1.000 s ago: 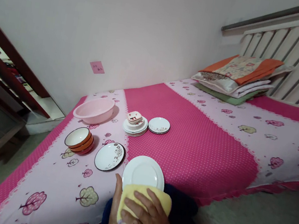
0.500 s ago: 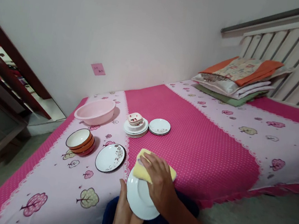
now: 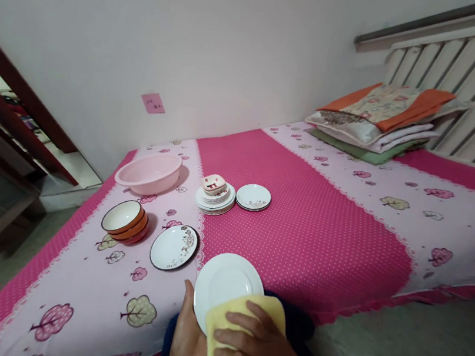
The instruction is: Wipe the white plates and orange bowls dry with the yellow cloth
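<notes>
My left hand (image 3: 187, 343) grips the lower left rim of a plain white plate (image 3: 226, 283), held tilted over the near edge of the bed. My right hand (image 3: 258, 353) presses a folded yellow cloth (image 3: 242, 327) against the plate's lower part, fingers curled over the cloth. The cloth hides the bottom of the plate.
On the pink bedspread (image 3: 309, 236) lie a flower-patterned plate (image 3: 174, 247), stacked orange bowls (image 3: 124, 222), a pink basin (image 3: 149, 172), a stack of small plates with a little dish on top (image 3: 216, 195) and a single saucer (image 3: 253, 197). Folded bedding (image 3: 375, 121) sits by the headboard.
The right hand with the cloth slid from the plate's upper edge back down to its lower part. The plate tipped up, showing more of its face.
</notes>
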The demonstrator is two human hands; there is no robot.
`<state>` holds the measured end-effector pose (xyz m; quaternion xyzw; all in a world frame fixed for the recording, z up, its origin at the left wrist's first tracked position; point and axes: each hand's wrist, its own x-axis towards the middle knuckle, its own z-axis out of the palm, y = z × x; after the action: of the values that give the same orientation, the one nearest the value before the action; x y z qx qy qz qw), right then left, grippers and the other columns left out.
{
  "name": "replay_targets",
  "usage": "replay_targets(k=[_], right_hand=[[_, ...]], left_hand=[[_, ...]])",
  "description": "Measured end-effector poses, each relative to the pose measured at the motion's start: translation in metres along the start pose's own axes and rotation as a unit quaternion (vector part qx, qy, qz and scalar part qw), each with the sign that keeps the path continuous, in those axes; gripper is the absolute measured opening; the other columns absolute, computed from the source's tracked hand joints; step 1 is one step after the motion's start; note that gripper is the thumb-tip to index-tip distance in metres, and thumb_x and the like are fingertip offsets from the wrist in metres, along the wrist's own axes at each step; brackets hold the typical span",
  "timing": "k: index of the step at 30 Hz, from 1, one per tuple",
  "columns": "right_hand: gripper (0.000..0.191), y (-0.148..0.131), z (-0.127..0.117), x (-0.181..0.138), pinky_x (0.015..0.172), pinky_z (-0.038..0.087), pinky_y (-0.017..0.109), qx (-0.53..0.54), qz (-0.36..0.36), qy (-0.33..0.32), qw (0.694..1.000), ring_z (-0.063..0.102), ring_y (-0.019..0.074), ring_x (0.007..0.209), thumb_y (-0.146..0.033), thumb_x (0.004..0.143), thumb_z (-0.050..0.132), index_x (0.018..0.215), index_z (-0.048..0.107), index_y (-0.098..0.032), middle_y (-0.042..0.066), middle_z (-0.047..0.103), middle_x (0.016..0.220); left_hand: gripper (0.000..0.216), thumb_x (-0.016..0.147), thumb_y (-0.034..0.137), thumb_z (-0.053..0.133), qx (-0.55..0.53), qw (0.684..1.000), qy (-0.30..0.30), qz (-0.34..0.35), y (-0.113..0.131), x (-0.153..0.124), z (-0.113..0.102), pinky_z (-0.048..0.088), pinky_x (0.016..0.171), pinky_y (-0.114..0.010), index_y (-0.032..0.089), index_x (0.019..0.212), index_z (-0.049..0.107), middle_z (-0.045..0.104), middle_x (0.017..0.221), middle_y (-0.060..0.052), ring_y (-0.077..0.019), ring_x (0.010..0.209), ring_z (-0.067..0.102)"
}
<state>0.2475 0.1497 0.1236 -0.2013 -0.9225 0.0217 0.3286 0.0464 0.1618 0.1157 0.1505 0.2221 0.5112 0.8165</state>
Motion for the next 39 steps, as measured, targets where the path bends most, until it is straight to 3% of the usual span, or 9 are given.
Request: replay_targets(k=[5, 9, 12, 15, 21, 27, 30, 34, 39], right_hand=[[0.04, 0.024, -0.021, -0.015, 0.125, 0.029, 0.039, 0.021, 0.113, 0.022, 0.993, 0.048, 0.0208, 0.143, -0.036, 0.106, 0.043, 0.142, 0.056, -0.028, 0.004, 0.067, 0.142], [0.04, 0.02, -0.015, -0.003, 0.126, 0.022, 0.044, -0.028, 0.132, 0.072, 0.988, 0.046, 0.0224, 0.144, -0.027, 0.104, 0.043, 0.141, 0.057, -0.027, 0.003, 0.066, 0.144], [0.04, 0.004, -0.002, 0.013, 0.13, 0.007, 0.04, -0.025, 0.082, 0.028, 0.996, 0.045, 0.0204, 0.144, -0.027, 0.103, 0.05, 0.142, 0.057, -0.027, -0.002, 0.065, 0.145], [0.046, -0.005, 0.003, 0.032, 0.129, 0.012, 0.043, 0.027, 0.088, -0.001, 0.996, 0.044, 0.0221, 0.144, -0.024, 0.099, 0.053, 0.145, 0.054, -0.026, 0.0, 0.063, 0.148], [0.057, 0.036, -0.005, 0.054, 0.118, 0.038, 0.051, 0.099, 0.237, 0.052, 0.965, 0.052, 0.028, 0.137, -0.014, 0.087, 0.054, 0.144, 0.056, -0.019, 0.012, 0.061, 0.147], [0.049, 0.057, 0.021, 0.02, 0.113, 0.048, 0.051, 0.121, 0.365, 0.157, 0.91, 0.058, 0.0269, 0.133, -0.026, 0.1, 0.049, 0.148, 0.049, -0.02, 0.014, 0.063, 0.143], [0.053, 0.033, 0.035, 0.0, 0.117, 0.044, 0.051, 0.09, 0.333, 0.195, 0.918, 0.048, 0.0265, 0.144, -0.025, 0.103, 0.044, 0.155, 0.039, -0.022, 0.014, 0.052, 0.155], [0.055, 0.002, 0.037, -0.007, 0.123, 0.033, 0.051, 0.056, 0.259, 0.161, 0.951, 0.038, 0.0276, 0.15, -0.024, 0.102, 0.046, 0.157, 0.039, -0.025, 0.009, 0.047, 0.16], [0.058, 0.012, 0.026, 0.02, 0.119, 0.036, 0.052, 0.071, 0.267, 0.128, 0.952, 0.041, 0.0283, 0.147, -0.015, 0.096, 0.046, 0.153, 0.043, -0.022, 0.012, 0.049, 0.157]], left_hand=[[0.076, 0.093, 0.077, 0.039, -0.03, 0.998, -0.048, 0.009, -0.006, 0.01, -0.005, 0.022, 0.127, -0.052, 0.02, 0.131, 0.072, 0.067, 0.142, -0.013, -0.0344, 0.151, 0.038], [0.066, 0.097, 0.067, 0.047, -0.075, 0.997, -0.017, 0.0, -0.018, 0.009, -0.001, 0.042, 0.117, -0.046, 0.019, 0.139, 0.065, 0.07, 0.136, -0.016, -0.0324, 0.134, 0.06], [0.06, 0.097, 0.054, 0.055, -0.137, 0.987, 0.08, -0.008, -0.024, 0.003, 0.003, 0.061, 0.091, -0.039, 0.017, 0.145, 0.057, 0.076, 0.117, -0.018, -0.0268, 0.101, 0.076], [0.063, 0.098, 0.057, 0.046, -0.161, 0.975, 0.149, 0.03, -0.031, -0.002, 0.009, 0.064, 0.079, -0.051, 0.021, 0.149, 0.053, 0.074, 0.121, -0.02, -0.0349, 0.106, 0.074], [0.059, 0.102, 0.056, 0.042, -0.096, 0.989, 0.102, 0.051, -0.04, -0.002, 0.015, 0.036, 0.121, -0.053, 0.021, 0.146, 0.059, 0.063, 0.147, -0.014, -0.0335, 0.145, 0.048], [0.061, 0.093, 0.072, 0.051, -0.052, 0.992, 0.071, 0.085, -0.024, 0.002, 0.006, 0.023, 0.127, -0.047, 0.027, 0.125, 0.076, 0.07, 0.138, -0.008, -0.0324, 0.149, 0.042], [0.062, 0.091, 0.073, 0.053, -0.066, 0.99, 0.074, 0.103, -0.018, 0.009, 0.006, 0.026, 0.126, -0.047, 0.026, 0.123, 0.077, 0.072, 0.136, -0.009, -0.0329, 0.146, 0.047], [0.063, 0.093, 0.072, 0.051, -0.065, 0.989, 0.09, 0.097, -0.018, 0.014, 0.009, 0.031, 0.124, -0.049, 0.024, 0.125, 0.076, 0.073, 0.132, -0.011, -0.0334, 0.142, 0.052], [0.061, 0.096, 0.067, 0.05, -0.037, 0.99, 0.085, 0.104, -0.033, 0.013, 0.013, 0.034, 0.123, -0.044, 0.022, 0.128, 0.075, 0.069, 0.14, -0.012, -0.0318, 0.142, 0.052]])
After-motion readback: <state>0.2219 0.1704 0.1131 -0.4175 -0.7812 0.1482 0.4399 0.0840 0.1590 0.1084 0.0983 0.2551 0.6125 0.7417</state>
